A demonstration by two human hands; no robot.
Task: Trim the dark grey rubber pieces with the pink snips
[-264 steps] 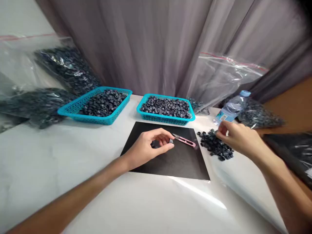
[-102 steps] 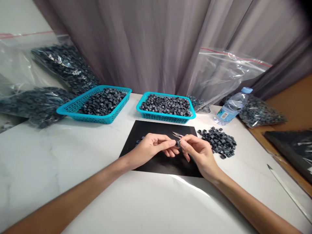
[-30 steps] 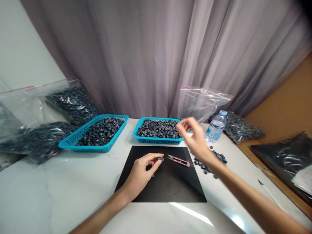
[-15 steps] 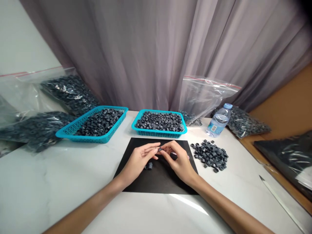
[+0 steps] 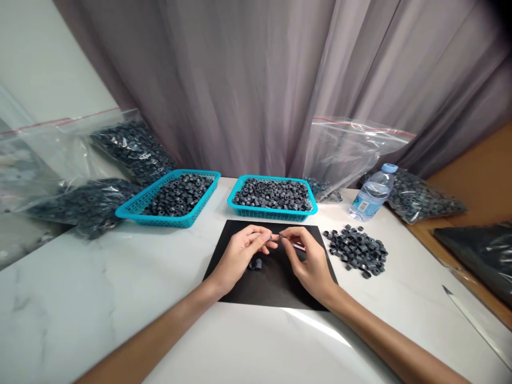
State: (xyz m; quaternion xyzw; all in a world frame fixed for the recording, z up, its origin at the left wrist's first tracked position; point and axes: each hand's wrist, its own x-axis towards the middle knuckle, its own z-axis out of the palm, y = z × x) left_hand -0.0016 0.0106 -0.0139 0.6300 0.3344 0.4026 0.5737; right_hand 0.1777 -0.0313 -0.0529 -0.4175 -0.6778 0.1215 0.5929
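Above the black mat (image 5: 276, 293), my left hand (image 5: 250, 248) pinches a small dark piece (image 5: 271, 238) between thumb and fingers. Close beside it, my right hand (image 5: 308, 256) holds another small dark piece (image 5: 281, 236) at its fingertips. The fingertips of the two hands are a little apart. A few dark grey pieces (image 5: 256, 264) lie on the mat next to my left hand. Partly hidden behind my right fingers is a thin pink object (image 5: 299, 247).
Two blue baskets (image 5: 168, 221) (image 5: 272, 214) of dark pieces stand behind the mat. To the right are a loose pile of pieces (image 5: 358, 250), a water bottle (image 5: 372, 193) and a pointed white strip (image 5: 476, 325). Filled plastic bags (image 5: 130, 149) line the back.
My fingertips have moved apart, and a dark piece now shows at each hand. The whole view has shifted, so the table's contents appear further right and slightly higher.
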